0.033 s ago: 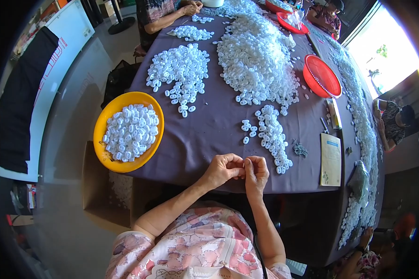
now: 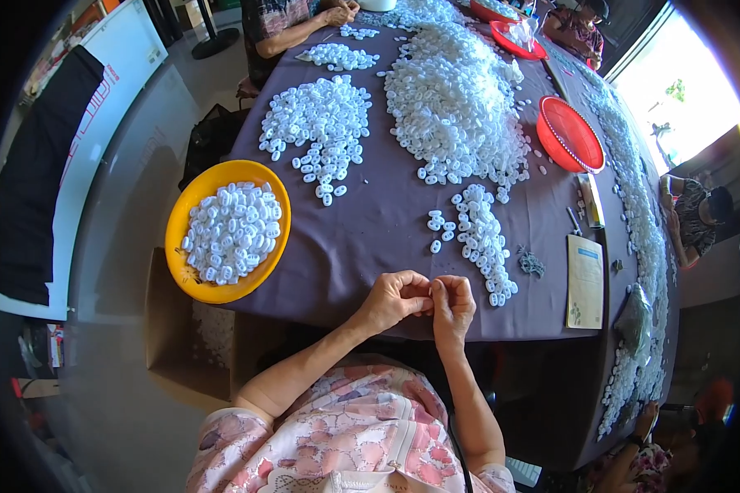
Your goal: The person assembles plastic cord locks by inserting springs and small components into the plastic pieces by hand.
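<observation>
My left hand (image 2: 397, 304) and my right hand (image 2: 453, 310) meet above the table's near edge, with thumbs and fingertips pinched together. Whatever lies between the fingertips is too small and covered to make out. Just beyond my right hand lies a narrow heap of small white oval plastic pieces (image 2: 483, 238), each showing two dark spots. A few loose white pieces (image 2: 437, 223) lie at its left. To the left, an orange-yellow bowl (image 2: 175, 238) is filled with the same kind of pieces, and a spread-out heap of them (image 2: 312, 119) lies beyond it.
A large white heap (image 2: 452, 99) covers the table's far middle. On the right are a red basket (image 2: 569, 135), a booklet (image 2: 585, 283), a pen (image 2: 574, 220) and a small greenish tangle (image 2: 530, 263). A cardboard box (image 2: 181, 361) stands below the left corner. Other people sit around the table.
</observation>
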